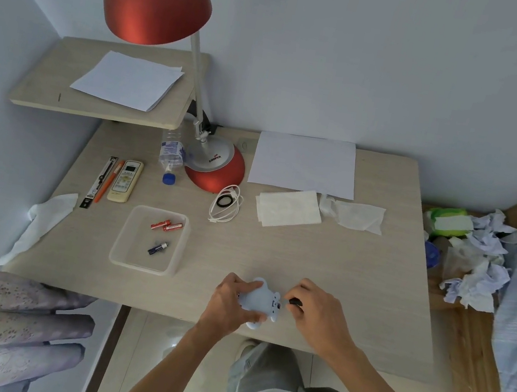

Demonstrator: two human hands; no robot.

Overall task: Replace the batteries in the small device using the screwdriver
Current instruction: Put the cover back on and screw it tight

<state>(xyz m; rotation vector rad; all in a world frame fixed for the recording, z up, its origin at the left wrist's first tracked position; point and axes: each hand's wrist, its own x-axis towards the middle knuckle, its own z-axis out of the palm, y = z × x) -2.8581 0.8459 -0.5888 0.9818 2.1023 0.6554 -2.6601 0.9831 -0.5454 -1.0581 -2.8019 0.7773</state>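
The left hand (pixel 233 304) is wrapped around a small pale-blue device (pixel 261 302), thumb on the far edge and fingers curled under the near edge, holding it just above the near part of the table (pixel 325 258). The right hand (pixel 316 311) is pinched shut on the dark handle of a screwdriver (pixel 295 303), whose tip points left into the right end of the device; the two hands sit close together with only the device and tool between them. Left of the hands, a clear plastic tray (pixel 126 242) rests on the table and holds two red batteries (pixel 167 225) lying side by side toward its far end and a dark blue battery (pixel 158 248) nearer its middle. Farther back stand a red desk lamp (pixel 215 169), a remote control (pixel 125 180), a coiled white cable (pixel 226 206), folded tissues (pixel 287 207) and a white sheet of paper (pixel 305 164). A plastic bottle (pixel 171 154) lies beside the lamp base.
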